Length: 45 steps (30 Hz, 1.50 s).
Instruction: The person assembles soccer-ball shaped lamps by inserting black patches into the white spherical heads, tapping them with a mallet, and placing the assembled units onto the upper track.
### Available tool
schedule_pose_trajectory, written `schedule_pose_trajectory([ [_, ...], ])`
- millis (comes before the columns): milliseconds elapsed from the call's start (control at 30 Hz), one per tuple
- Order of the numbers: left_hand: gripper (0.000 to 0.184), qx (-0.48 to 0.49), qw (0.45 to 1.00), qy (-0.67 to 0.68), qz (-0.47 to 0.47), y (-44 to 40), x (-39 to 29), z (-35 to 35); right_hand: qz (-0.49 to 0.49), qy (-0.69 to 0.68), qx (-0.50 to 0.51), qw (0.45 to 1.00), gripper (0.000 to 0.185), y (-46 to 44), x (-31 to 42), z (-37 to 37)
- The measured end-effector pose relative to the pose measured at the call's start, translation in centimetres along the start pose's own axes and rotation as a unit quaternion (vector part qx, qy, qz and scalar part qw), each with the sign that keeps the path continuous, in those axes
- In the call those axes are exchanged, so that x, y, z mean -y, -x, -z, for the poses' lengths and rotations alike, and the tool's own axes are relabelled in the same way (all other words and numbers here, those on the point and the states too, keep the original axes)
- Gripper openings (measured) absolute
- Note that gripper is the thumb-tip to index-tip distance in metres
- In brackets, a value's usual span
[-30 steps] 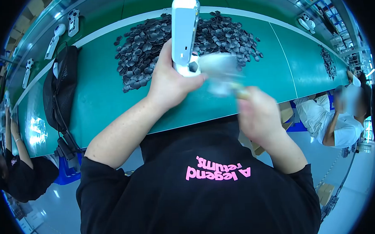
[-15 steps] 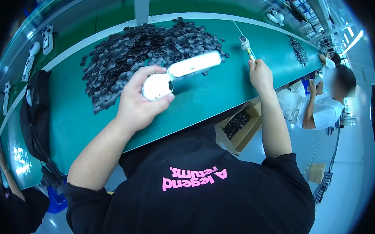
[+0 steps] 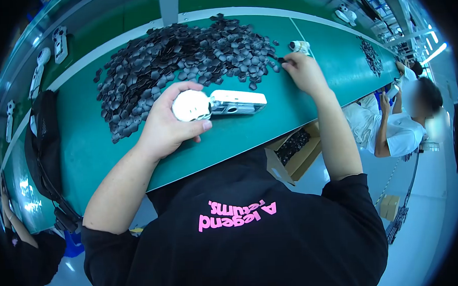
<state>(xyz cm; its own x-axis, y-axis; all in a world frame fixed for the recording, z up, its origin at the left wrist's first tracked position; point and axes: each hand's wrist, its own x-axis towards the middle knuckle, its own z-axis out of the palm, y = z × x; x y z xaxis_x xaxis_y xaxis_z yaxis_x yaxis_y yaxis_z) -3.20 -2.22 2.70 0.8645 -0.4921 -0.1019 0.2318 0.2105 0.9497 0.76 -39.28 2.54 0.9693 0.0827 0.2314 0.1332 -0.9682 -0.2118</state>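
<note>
My left hand (image 3: pixel 161 123) is wrapped round the ball-shaped head of a white device (image 3: pixel 190 105). The device's long rectangular body (image 3: pixel 237 100) points right above the green table, one side showing a dark round spot. At the right end of the heap, the thumb and fingers of my right hand (image 3: pixel 303 74) pinch a small black piece (image 3: pixel 281 60); its outline is too small to make out. Just beyond that hand lies a small white tool with a dark end (image 3: pixel 299 46), partly hidden by my fingers. A wide heap of flat black pentagonal pieces (image 3: pixel 154 64) spreads behind both hands.
Green tabletop (image 3: pixel 199 159) runs left to right. A black bag (image 3: pixel 46 146) lies at left. White ball-headed devices (image 3: pixel 40 69) stand along the back ledge. Below the edge is an open carton (image 3: pixel 306 157) of black pieces. Co-workers sit at right (image 3: pixel 399 130) and left (image 3: pixel 34 253).
My right hand has let go of the tool, which now lies on the table, and moved left to the heap's edge. In my left hand the device has turned, showing another side.
</note>
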Motion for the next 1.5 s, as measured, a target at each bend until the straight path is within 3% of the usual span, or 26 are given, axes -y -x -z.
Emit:
schedule_pose_trajectory([
  [67, 0.053, -0.002, 1.0, -0.015, 0.005, 0.0, -0.1, 0.0, -0.096, -0.051, 0.054, 0.993, 0.017, -0.3, 0.5, 1.0],
  [167, 0.056, -0.001, 0.999, -0.053, 0.008, 0.0, 0.0, 0.2, -0.089, -0.009, 0.043, 0.995, 0.014, -0.2, 1.3, 1.6],
  [200, 0.056, -0.007, 0.996, -0.079, -0.046, 0.0, 0.5, 0.2, -0.084, -0.015, 0.049, 0.995, 0.014, 0.0, 2.4, 1.7],
  [267, 0.057, -0.012, 0.98, -0.132, -0.151, -0.2, 1.2, 0.3, -0.099, -0.199, 0.032, 0.974, 0.012, 0.7, 5.7, 2.5],
  [300, 0.057, -0.015, 0.98, -0.134, -0.145, -0.1, 1.2, 0.4, -0.11, -0.288, 0.022, 0.951, 0.011, 1.4, 7.4, 2.9],
  [367, 0.057, 0.006, 0.974, -0.155, -0.163, 0.0, 0.8, 0.5, -0.019, -0.478, 0.046, 0.877, 0.007, 3.4, 11.8, 3.2],
  [433, 0.057, 0.022, 0.971, -0.168, -0.166, 0.2, 0.9, 0.5, 0.114, -0.37, 0.091, 0.918, 0.002, 4.3, 15.9, 4.4],
  [467, 0.056, 0.024, 0.966, -0.182, -0.181, 0.3, 1.0, 0.5, 0.109, -0.374, 0.09, 0.917, 0.002, 4.1, 17.2, 4.3],
  [533, 0.056, 0.026, 0.953, -0.212, -0.217, 0.2, 1.0, 0.5, 0.247, -0.356, 0.071, 0.898, 0.008, 3.6, 18.9, 4.1],
  [700, 0.054, 0.023, 0.95, -0.233, -0.208, 0.9, 0.4, 0.3, 0.26, -0.335, 0.061, 0.904, 0.011, 2.6, 19.8, 3.6],
  [833, 0.054, 0.021, 0.947, -0.232, -0.221, 0.9, 0.7, 0.3, 0.225, -0.345, 0.119, 0.903, 0.016, 3.0, 19.5, 3.6],
  [933, 0.054, 0.004, 0.977, -0.144, -0.157, 0.8, 0.8, -0.1, 0.216, -0.386, 0.032, 0.896, 0.021, 3.0, 18.7, 3.6],
  [967, 0.054, 0.005, 0.977, -0.142, -0.16, 0.6, 0.4, -0.1, 0.157, -0.35, -0.025, 0.923, 0.024, 2.8, 17.3, 3.4],
  [1000, 0.054, -0.001, 0.989, -0.124, -0.082, 0.5, -0.3, 0.0, 0.098, -0.31, -0.081, 0.942, 0.029, 2.5, 15.0, 3.2],
  [1067, 0.055, -0.018, 0.994, -0.082, 0.074, 0.5, -1.4, 0.2, -0.041, -0.075, -0.179, 0.98, 0.039, 1.0, 9.8, 2.5],
  [1133, 0.054, -0.025, 0.994, -0.087, 0.058, 0.5, -1.5, 0.3, -0.099, 0.218, -0.161, 0.957, 0.049, 1.5, 1.0, 0.8],
  [1200, 0.052, -0.019, 0.992, -0.114, 0.042, 0.3, -1.6, 0.3, -0.243, 0.21, -0.071, 0.944, 0.047, 2.8, -5.6, -0.9],
  [1367, 0.052, -0.052, 0.988, -0.142, -0.018, 0.2, -1.1, 0.1, -0.26, 0.167, -0.019, 0.951, 0.039, 4.3, -2.8, 0.8],
  [1500, 0.052, -0.083, 0.977, -0.18, -0.08, 0.2, -0.8, 0.1, -0.029, -0.039, 0.01, 0.999, 0.029, 6.7, 7.2, 3.8],
])
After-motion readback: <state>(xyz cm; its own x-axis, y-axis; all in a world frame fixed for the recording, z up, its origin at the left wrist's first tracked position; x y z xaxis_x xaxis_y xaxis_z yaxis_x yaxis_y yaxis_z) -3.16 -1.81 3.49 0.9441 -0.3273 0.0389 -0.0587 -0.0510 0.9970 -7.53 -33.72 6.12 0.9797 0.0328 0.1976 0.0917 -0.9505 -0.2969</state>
